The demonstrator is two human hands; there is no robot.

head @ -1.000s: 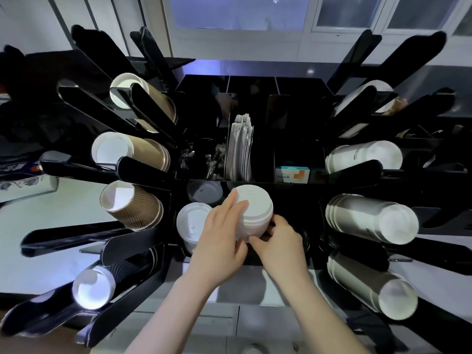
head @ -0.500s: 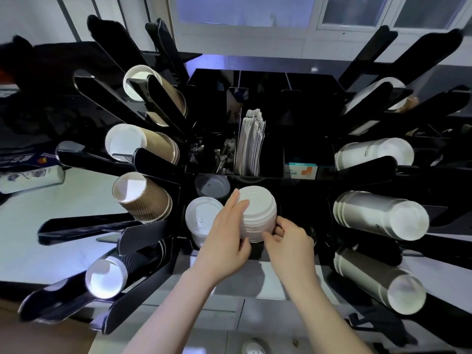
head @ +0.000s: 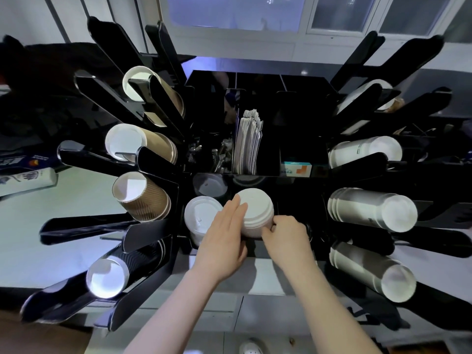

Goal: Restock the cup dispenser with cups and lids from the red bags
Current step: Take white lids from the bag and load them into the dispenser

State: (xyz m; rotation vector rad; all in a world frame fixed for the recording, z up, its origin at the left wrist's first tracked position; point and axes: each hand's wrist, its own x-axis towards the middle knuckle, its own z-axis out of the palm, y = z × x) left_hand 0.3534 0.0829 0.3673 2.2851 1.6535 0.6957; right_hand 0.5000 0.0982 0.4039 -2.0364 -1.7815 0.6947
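From the head camera, a black cup dispenser (head: pixel 255 80) fills the view, its slanted arms fanning out to both sides. At its lower middle, a stack of white lids (head: pixel 256 213) sits in a front slot, just right of another white lid stack (head: pixel 199 215) in the neighbouring slot and below a dark lid (head: pixel 208 186) further back. The left hand (head: pixel 222 241) lies flat against the left side of the middle stack, its fingers (head: pixel 233 208) straight and together, touching the lids. The right hand (head: pixel 286 235) is at the stack's lower right edge, its fingers (head: pixel 268 227) curled and pinching the rim of the lids. On the left arms rest brown ribbed cups (head: pixel 143 198) with white insides; on the right arms lie stacks of white cups (head: pixel 370 210). Behind the lids, a middle compartment holds upright paper sleeves (head: pixel 247 144), and a small white and orange box (head: pixel 296 169) stands to their right.
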